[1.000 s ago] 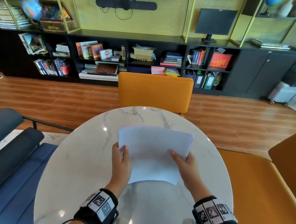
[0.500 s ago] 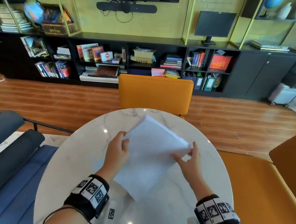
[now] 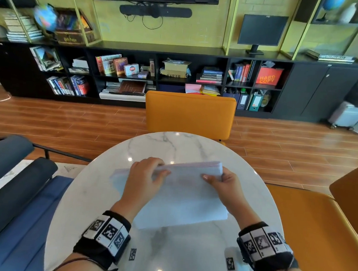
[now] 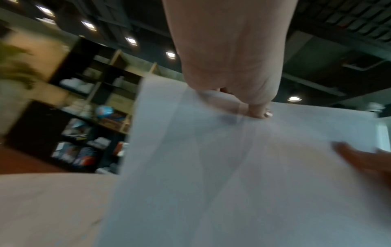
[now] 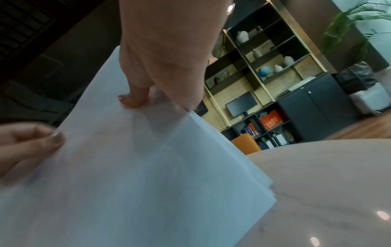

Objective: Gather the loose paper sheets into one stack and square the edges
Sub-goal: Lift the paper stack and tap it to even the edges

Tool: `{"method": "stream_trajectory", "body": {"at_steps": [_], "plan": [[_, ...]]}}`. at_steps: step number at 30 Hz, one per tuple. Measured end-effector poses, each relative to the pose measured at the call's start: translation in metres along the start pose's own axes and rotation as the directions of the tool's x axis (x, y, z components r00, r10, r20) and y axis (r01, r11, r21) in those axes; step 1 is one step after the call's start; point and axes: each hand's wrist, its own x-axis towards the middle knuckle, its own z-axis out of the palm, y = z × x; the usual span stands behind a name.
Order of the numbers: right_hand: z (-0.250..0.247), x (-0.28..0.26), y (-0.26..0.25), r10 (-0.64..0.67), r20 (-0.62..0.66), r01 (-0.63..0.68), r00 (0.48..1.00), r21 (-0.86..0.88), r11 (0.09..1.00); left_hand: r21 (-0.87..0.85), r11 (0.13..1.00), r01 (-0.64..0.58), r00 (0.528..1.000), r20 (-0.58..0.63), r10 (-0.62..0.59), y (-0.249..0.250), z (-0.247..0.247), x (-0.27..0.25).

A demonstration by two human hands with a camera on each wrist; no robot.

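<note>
Both hands grip one paper stack, tilted above a round marble table.

Table: white marble, round, with an orange chair at its far side, a dark bookshelf wall beyond. Paper stack: white sheets held lengthwise across the table, far edge raised, near edge low by the tabletop; whether it touches, cannot tell. Sheets sit slightly fanned at the right near corner in the right wrist view. Left hand: curled over the far edge toward the left, thumb on the near face. Right hand: pinches the far right corner, thumb on the near face, fingers behind.
</note>
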Motion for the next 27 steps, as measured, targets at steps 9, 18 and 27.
{"method": "stream_trajectory", "body": {"at_steps": [9, 18, 27], "plan": [[-0.019, 0.001, 0.013, 0.043, -0.035, -0.039, 0.998, 0.123, 0.992, -0.562, 0.568, 0.601, 0.763, 0.192, -0.618, -0.051, -0.006, -0.024], [-0.028, -0.009, 0.044, 0.06, -0.074, -0.059, 0.995, 0.016, 0.998, -0.526, 0.632, 0.569, 0.769, 0.067, -0.636, -0.028, 0.024, -0.047], [-0.023, -0.012, 0.048, 0.037, -0.198, -0.046, 0.98, -0.039, 0.998, -0.518, 0.715, 0.47, 0.788, -0.119, -0.604, -0.016, 0.031, -0.051]]}}
